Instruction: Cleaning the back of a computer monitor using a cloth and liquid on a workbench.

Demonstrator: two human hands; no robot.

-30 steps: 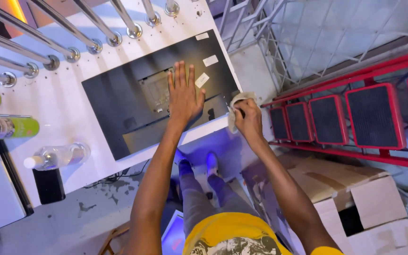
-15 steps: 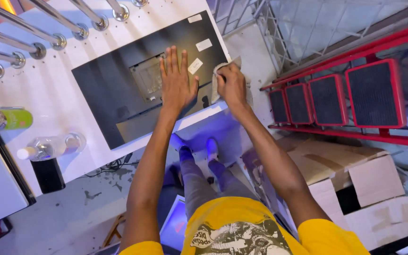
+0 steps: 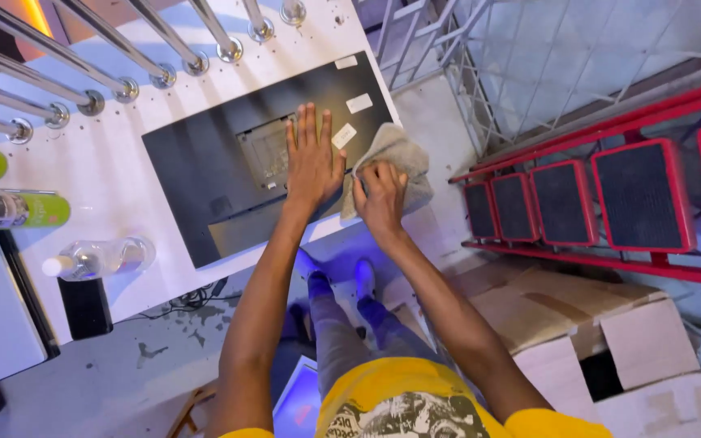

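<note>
A black flat monitor (image 3: 204,178) lies back side up on a white table (image 3: 83,203). My left hand (image 3: 311,158) rests flat on the monitor's back, fingers spread, beside a few white stickers. My right hand (image 3: 381,195) presses a grey cloth (image 3: 403,158) onto the monitor's right end, fingers curled over the cloth.
Metal rods (image 3: 83,65) stand along the table's far side. Green spray cans (image 3: 10,209) and a clear water bottle (image 3: 95,259) lie at the left. A red metal step ladder (image 3: 610,195) stands to the right, cardboard boxes (image 3: 602,341) below it.
My right hand with the cloth has moved from the table's edge onto the monitor's right end. My left hand stays flat on the monitor.
</note>
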